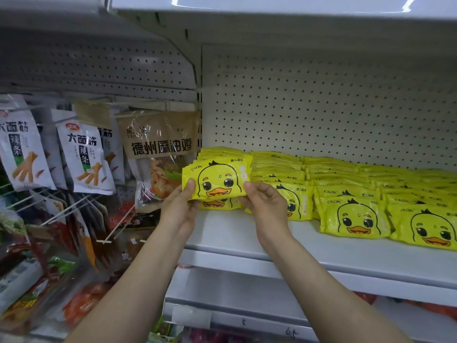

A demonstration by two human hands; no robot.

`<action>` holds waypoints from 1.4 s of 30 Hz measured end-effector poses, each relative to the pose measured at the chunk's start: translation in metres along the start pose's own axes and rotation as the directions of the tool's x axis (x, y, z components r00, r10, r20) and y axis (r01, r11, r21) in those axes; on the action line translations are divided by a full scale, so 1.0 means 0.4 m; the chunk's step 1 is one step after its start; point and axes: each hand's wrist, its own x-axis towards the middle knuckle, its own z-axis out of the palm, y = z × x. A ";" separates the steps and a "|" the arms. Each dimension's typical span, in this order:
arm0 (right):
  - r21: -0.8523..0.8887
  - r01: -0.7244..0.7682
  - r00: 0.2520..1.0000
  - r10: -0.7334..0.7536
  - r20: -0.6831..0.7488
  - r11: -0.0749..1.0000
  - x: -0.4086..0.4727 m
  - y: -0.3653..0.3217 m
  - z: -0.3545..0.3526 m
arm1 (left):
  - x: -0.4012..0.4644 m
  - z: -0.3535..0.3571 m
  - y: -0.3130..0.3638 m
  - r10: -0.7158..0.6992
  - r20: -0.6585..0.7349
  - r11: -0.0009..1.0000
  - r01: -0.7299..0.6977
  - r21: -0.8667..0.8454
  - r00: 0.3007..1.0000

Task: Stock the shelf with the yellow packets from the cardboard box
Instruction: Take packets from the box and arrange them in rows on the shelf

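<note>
Yellow packets point(217, 179) gripped beside hanging snack bags point(158, 154).

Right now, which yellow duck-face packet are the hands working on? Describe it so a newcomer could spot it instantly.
Find the white metal shelf backed by white pegboard, with rows of yellow plastic duck-face packets lying along it. Go to the far left end, beside the hanging brown snack bag. The held yellow packet is the only one lifted and tilted face-out, pinched by the left hand and right hand at its sides.
</note>
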 end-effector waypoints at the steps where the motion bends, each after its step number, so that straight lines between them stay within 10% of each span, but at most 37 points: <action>1: 0.035 -0.011 1.000 0.011 0.000 0.999 -0.001 0.000 0.000 | -0.006 0.005 0.000 -0.006 -0.001 1.000 0.006 -0.009 1.000; 21: 0.141 -0.114 0.986 0.129 -0.104 0.983 0.009 0.010 -0.001 | -0.015 0.008 -0.004 0.022 -0.057 0.998 -0.025 -0.052 0.998; 29: -0.413 0.050 0.995 -0.080 -0.056 0.909 0.028 0.030 -0.032 | 0.033 -0.041 0.022 0.094 -0.110 0.976 -0.070 0.206 0.989; 38: -0.725 0.076 0.994 -0.109 0.001 0.685 0.039 0.070 -0.018 | 0.092 -0.117 0.056 0.327 0.065 0.473 -0.223 0.853 0.943; 42: -0.780 0.104 0.991 -0.131 0.029 0.617 0.035 0.083 -0.027 | 0.076 -0.126 0.053 0.287 0.136 0.493 -0.268 0.827 0.948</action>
